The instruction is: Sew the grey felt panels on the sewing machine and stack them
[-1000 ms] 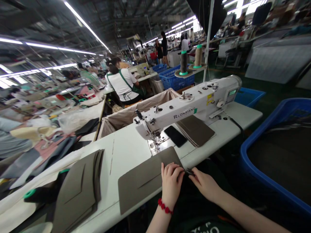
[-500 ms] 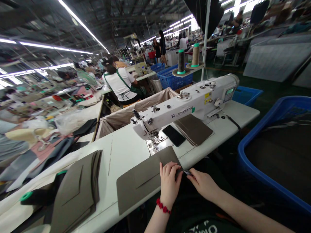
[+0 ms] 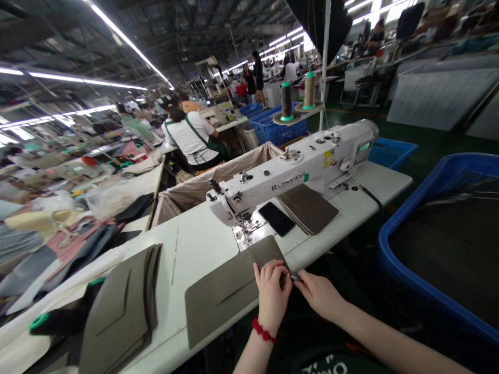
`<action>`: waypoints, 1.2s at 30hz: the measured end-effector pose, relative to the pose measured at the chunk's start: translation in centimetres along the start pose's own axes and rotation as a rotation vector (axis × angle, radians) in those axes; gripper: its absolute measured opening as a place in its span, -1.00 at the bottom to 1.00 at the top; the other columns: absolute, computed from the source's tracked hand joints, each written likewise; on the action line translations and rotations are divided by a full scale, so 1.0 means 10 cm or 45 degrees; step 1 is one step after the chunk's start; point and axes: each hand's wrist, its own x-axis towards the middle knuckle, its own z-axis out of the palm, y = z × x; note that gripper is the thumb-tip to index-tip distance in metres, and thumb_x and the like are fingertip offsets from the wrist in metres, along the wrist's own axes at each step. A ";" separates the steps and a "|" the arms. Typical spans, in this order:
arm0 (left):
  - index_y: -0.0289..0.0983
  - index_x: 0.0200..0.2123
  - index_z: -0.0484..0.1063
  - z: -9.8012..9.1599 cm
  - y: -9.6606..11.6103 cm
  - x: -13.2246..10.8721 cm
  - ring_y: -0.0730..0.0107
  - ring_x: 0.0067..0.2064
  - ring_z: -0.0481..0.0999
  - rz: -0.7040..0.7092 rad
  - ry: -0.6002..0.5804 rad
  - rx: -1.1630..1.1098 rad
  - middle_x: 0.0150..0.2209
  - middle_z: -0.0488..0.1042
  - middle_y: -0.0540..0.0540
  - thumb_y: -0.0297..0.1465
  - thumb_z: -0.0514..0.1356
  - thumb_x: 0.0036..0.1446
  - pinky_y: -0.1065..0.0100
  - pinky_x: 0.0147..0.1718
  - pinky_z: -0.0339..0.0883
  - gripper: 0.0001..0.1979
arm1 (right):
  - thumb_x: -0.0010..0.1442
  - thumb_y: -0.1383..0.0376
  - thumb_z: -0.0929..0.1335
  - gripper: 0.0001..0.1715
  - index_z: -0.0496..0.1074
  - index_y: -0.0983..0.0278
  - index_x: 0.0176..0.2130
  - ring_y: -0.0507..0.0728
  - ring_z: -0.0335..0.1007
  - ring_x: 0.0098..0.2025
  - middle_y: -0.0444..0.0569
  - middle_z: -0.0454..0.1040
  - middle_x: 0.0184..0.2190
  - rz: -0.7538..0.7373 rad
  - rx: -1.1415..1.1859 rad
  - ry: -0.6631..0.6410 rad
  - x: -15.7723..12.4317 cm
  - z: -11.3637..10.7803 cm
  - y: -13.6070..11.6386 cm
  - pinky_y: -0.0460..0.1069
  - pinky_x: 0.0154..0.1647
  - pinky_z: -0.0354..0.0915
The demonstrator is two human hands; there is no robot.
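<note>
A flat grey-brown fabric panel (image 3: 218, 301) with a slit-like line lies at the front edge of the white sewing table. My left hand (image 3: 272, 291), with a red bracelet on its wrist, rests on the panel's right end, thumb and fingers curled together at its edge. Just to the right, my right hand (image 3: 320, 296) grips a small dark tool (image 3: 295, 276), possibly thread snips, its tip at the left fingertips. Whether a thread lies between them is too small to tell. Behind the panel stands the sewing machine (image 3: 288, 171), its needle area lit.
A black phone (image 3: 276, 218) and a stack of brown panels (image 3: 310, 208) lie under the machine arm. More panels (image 3: 120, 306) and a black thread cone (image 3: 58, 319) are at left. A blue tub (image 3: 390, 223) stands at right. A person (image 3: 195, 135) sits beyond.
The right hand and the dark tool have moved slightly left, closer to the left fingertips. The panel stays in place on the table; the whole view has shifted a little.
</note>
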 end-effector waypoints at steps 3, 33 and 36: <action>-0.18 -0.34 0.38 0.02 0.02 0.00 0.22 0.03 0.42 -0.009 0.012 0.001 -0.09 0.45 -0.05 -0.50 0.13 0.17 -0.23 0.26 -0.28 -0.90 | 0.37 0.17 0.12 -0.73 0.28 0.21 -0.27 0.13 0.43 -0.36 -0.10 0.46 -0.39 -0.001 0.008 0.002 0.02 0.02 0.01 -0.04 -0.39 0.13; -0.16 -0.10 0.36 -2.76 -1.99 -0.20 0.33 -0.31 0.52 -0.966 0.046 -0.123 -0.32 0.55 0.09 -0.08 0.12 0.16 0.42 -0.35 0.35 -0.65 | 0.27 0.04 0.18 -0.35 0.14 0.10 0.29 0.23 0.55 -0.25 0.01 0.59 -0.22 -0.083 -0.150 -0.024 0.17 -0.25 0.16 0.01 -0.33 0.41; -0.27 -0.09 0.37 -3.22 -2.43 -0.14 0.27 -0.23 0.52 -1.180 0.218 0.021 -0.30 0.54 0.01 -0.16 0.07 0.23 0.33 -0.25 0.37 -0.67 | 0.24 0.00 0.22 -0.47 0.34 0.02 0.16 0.26 0.53 -0.17 -0.02 0.57 -0.12 -0.099 -0.215 0.076 0.13 -0.46 0.46 0.03 -0.27 0.43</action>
